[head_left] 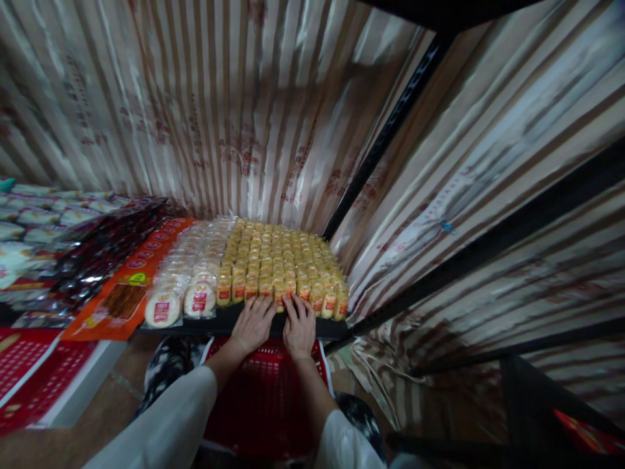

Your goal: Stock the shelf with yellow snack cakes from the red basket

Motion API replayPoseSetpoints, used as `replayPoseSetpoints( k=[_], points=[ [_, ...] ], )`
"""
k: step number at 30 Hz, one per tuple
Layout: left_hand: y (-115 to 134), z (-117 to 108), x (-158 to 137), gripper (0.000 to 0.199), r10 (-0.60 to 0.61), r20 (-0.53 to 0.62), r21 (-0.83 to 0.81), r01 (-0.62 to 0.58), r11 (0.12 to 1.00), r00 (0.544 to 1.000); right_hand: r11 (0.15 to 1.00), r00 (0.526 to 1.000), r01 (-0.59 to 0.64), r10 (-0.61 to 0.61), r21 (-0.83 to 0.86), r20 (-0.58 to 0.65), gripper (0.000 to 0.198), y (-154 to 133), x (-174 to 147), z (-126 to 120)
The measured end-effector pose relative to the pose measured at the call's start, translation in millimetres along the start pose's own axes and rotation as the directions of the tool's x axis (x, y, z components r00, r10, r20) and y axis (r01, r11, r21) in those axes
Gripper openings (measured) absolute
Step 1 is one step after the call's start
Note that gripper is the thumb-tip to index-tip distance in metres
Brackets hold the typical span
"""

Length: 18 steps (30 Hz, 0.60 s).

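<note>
Rows of small yellow wrapped snack packs with red and orange labels stand tightly packed on a black shelf. My left hand rests at the front row, its fingers stretched out against the lower front of the packs. Close beside it, my right hand touches the same row with fingers extended and slightly spread. Neither hand shows a pack in its grasp. The fingertips partly cover the labels of the middle packs. Left of the yellow rows are round white wrapped cakes with red labels.
An orange snack bag and dark shiny packets lie farther left on the shelf. Below my hands is a red basket. Striped plastic sheeting hangs behind, and black metal posts stand at the right.
</note>
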<state>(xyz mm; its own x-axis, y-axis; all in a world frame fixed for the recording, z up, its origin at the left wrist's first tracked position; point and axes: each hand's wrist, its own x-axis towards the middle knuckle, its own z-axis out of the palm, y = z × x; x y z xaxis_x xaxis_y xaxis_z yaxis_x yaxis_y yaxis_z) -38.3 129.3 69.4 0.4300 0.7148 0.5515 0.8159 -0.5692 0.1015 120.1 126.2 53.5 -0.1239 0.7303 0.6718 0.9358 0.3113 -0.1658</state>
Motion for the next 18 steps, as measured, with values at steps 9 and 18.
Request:
replayPoseSetpoints(
  k=[9, 18],
  points=[
    [-3.2, 8.0, 5.0, 0.044, -0.177, -0.092, -0.137, 0.164, 0.977, 0.980, 0.999, 1.000, 0.018, -0.018, -0.029, -0.010, 0.052, 3.5, -1.8, 3.4],
    [-4.4, 8.2, 1.9, 0.049, -0.145, -0.037, -0.151, 0.138, 0.979, 0.989, 1.000, 1.000, 0.022, -0.022, 0.011, 0.004, 0.056, 2.5, -1.5, 1.7]
  ],
)
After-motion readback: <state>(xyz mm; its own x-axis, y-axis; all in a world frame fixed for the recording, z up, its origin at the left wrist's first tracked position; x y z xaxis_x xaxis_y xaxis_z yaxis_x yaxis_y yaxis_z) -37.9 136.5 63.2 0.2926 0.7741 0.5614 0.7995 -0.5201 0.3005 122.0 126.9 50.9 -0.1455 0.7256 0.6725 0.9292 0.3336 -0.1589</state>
